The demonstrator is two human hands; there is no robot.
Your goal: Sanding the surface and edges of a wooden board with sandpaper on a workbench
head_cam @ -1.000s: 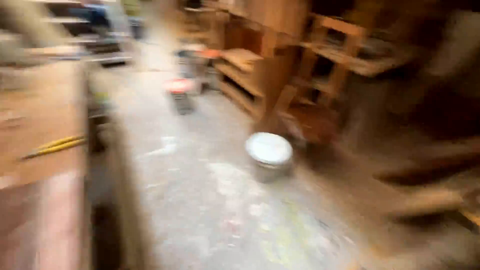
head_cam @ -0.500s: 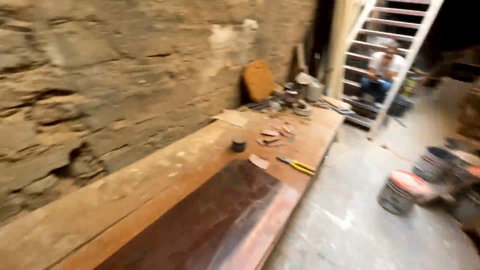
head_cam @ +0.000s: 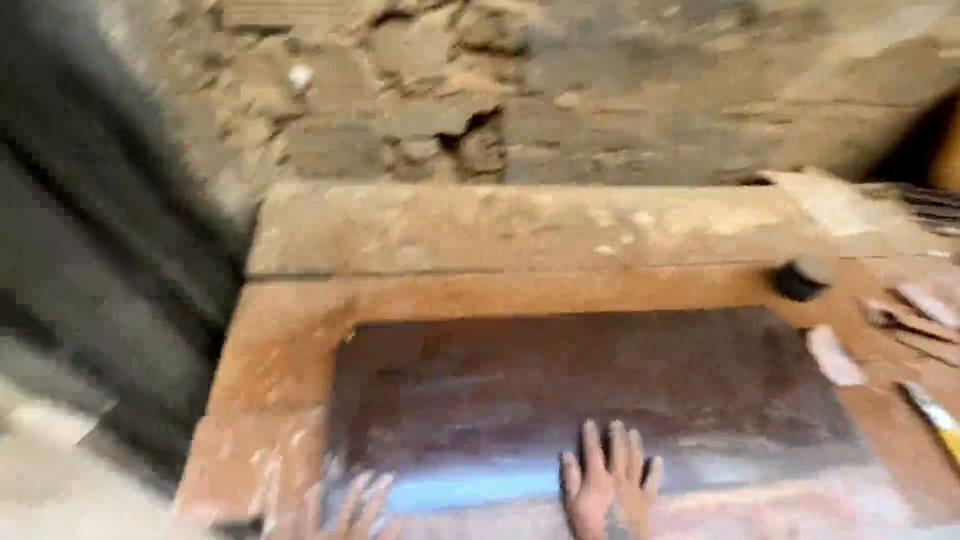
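Both hands newly in view, right hand (head_cam: 608, 487) fingers (head_cam: 592, 445) spread flat on dark panel (head_cam: 600, 380)

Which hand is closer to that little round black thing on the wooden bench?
Probably the right hand: it lies flat on the dark brown board, nearer the small round black object than the left hand.

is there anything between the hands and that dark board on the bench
Nothing visible. The right hand lies flat on the dark board, fingers spread. The left hand is at its near left corner, too blurred to tell if it touches.
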